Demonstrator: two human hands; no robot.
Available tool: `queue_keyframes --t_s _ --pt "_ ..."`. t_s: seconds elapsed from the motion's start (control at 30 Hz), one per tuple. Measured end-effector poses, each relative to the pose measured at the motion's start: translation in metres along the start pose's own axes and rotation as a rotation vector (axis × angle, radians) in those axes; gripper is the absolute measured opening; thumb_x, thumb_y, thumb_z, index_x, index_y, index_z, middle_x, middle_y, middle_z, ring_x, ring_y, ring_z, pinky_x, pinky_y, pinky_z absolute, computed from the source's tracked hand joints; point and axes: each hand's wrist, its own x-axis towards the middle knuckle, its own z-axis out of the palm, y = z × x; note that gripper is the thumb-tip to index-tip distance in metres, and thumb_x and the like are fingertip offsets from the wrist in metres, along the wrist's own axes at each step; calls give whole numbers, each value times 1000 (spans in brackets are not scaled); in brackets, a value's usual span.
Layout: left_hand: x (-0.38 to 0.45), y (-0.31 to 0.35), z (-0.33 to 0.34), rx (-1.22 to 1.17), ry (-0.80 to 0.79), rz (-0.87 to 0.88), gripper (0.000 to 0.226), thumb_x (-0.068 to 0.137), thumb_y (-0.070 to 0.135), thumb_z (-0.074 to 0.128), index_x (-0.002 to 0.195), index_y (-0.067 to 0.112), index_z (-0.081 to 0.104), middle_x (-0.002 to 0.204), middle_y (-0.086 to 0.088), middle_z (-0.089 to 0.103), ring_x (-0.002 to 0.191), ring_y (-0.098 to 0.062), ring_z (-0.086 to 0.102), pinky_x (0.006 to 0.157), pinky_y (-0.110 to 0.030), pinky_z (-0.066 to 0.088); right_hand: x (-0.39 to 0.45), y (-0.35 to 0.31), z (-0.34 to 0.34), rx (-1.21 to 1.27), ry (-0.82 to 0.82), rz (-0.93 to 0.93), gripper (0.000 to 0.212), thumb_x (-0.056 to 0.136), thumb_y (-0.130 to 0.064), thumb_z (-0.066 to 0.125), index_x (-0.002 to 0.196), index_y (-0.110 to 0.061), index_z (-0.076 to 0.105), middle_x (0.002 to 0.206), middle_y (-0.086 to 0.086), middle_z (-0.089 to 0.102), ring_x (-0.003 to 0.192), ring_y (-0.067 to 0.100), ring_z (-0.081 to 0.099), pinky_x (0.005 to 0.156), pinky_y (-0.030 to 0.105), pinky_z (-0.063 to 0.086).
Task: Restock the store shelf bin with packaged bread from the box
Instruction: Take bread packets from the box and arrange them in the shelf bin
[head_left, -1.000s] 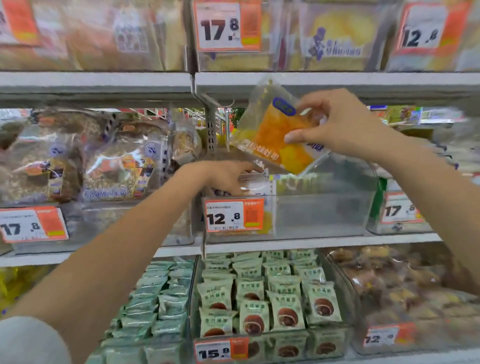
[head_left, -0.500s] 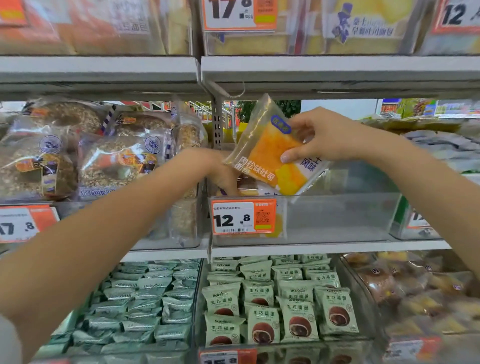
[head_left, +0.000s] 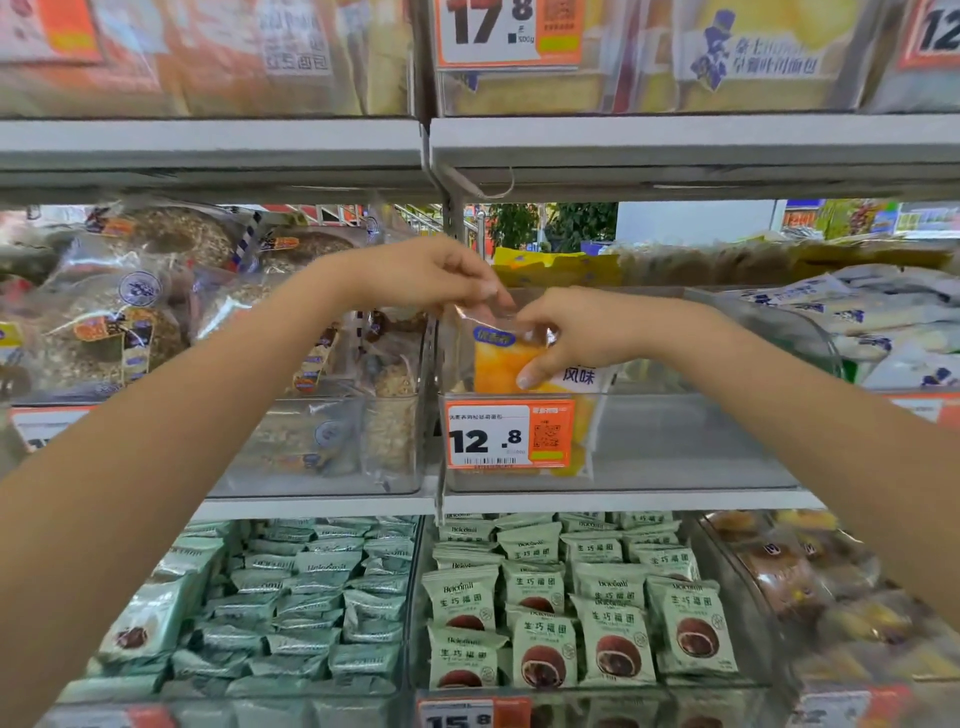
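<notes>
Head view. The bread packet (head_left: 506, 361), held tilted above the bin a second ago, now stands upright inside the clear shelf bin (head_left: 675, 441), at its left end just behind the 12.8 price tag (head_left: 511, 434). Right hand (head_left: 582, 332) grips its upper face, thumb low on the orange print; left hand (head_left: 431, 273), earlier down at the bin's front, now pinches the top seal.

Reading: this packet is all but placed; release comes next.

Room: the bin looks open toward 3 o'clock. Upper shelf edge (head_left: 675, 150) sits close at 12 o'clock; grain bread bags (head_left: 130, 322) crowd 9 o'clock. Supply box not in sight.
</notes>
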Motion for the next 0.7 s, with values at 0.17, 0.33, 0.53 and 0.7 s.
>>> queue_keyframes --t_s 0.17,0.33,0.53,0.7 --pt "-5 10 2 2 -27 0 19 72 23 75 90 21 75 84 4 75 79 -4 68 77 -11 51 0 -5 -1 -23 -40 -4 23 83 -47 64 79 -25 58 73 -5 51 67 12 46 58 27 33" --pt "-16 13 -2 95 47 14 17 67 25 80 82 19 77 83 -1 75 73 -2 66 69 -6 48 -39 15 -9 190 275 56 36 76 -33 74 111 -25 69 94 -16 67 81 -2 62 74 14 50" --pt "-18 8 -3 265 42 -19 9 69 24 82 74 28 75 76 10 74 69 2 66 69 -7 47 -58 32 3 395 398 179 23 75 -6 76 96 -12 73 76 11 71 52 3 64 62 16 57" --pt "-11 7 7 362 41 -33 8 70 23 82 76 22 76 68 17 71 60 7 61 60 -3 41 -52 29 4 311 355 201 15 77 -5 75 87 -15 71 70 5 70 52 5 66 60 15 56"
